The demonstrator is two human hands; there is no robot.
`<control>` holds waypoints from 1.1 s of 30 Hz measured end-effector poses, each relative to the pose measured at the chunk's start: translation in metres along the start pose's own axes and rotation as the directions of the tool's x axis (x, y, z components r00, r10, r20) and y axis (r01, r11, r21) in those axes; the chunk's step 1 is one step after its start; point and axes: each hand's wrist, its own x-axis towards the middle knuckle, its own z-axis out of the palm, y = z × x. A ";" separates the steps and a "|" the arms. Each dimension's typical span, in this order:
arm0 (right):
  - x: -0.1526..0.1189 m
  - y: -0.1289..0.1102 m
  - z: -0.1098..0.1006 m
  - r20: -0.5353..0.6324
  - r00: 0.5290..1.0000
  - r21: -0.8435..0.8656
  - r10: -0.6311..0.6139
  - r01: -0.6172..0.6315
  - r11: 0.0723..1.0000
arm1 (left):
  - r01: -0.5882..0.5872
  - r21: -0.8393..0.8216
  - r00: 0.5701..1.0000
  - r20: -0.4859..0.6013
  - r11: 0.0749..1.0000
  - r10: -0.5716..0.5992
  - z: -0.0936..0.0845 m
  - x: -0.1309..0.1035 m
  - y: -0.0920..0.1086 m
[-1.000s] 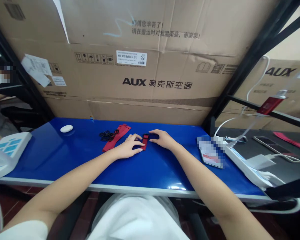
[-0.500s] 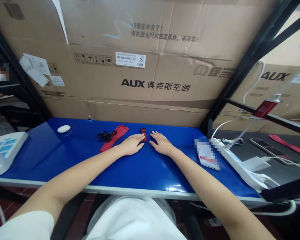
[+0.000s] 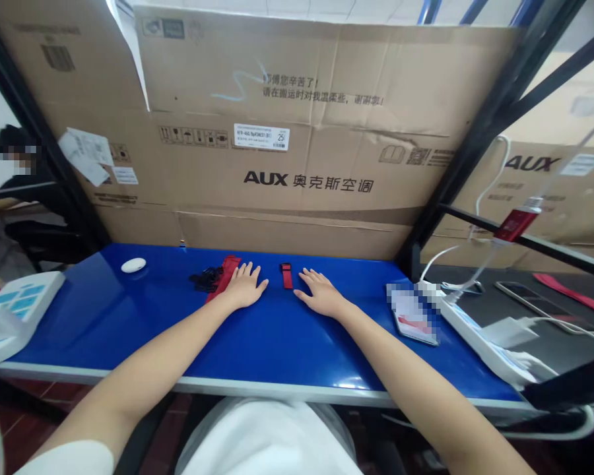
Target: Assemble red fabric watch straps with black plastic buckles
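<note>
On the glossy blue bench (image 3: 277, 349), the left hand (image 3: 242, 288) and right hand (image 3: 321, 295) rest palm-down, fingers loose, nothing gripped; whether the left touches the flat red straps (image 3: 229, 270) beside it is hard to tell. Between the 2 lies a short red strap (image 3: 288, 280) with a black buckle (image 3: 286, 266), probably light, soft webbing, easiest to pinch at the stiffer buckle end. Tangled black pieces (image 3: 206, 279) sit further left; creased brown cardboard (image 3: 321, 221) stands behind.

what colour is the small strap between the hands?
The strap is red, best seen in the head view.
</note>
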 end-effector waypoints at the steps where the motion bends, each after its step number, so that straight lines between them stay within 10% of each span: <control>1: -0.001 -0.001 -0.001 0.003 1.000 -0.006 0.002 -0.002 1.000 | -0.047 0.010 0.999 0.011 0.999 0.047 -0.001 -0.003 0.003; 6: -0.002 -0.007 -0.003 0.026 1.000 -0.022 0.011 -0.011 1.000 | -0.242 -0.016 0.968 0.063 0.970 0.242 -0.004 -0.015 0.024; 33: 0.000 -0.004 -0.002 0.035 0.999 -0.037 0.013 -0.011 0.999 | -0.220 -0.005 0.972 0.085 0.975 0.220 -0.005 -0.015 0.031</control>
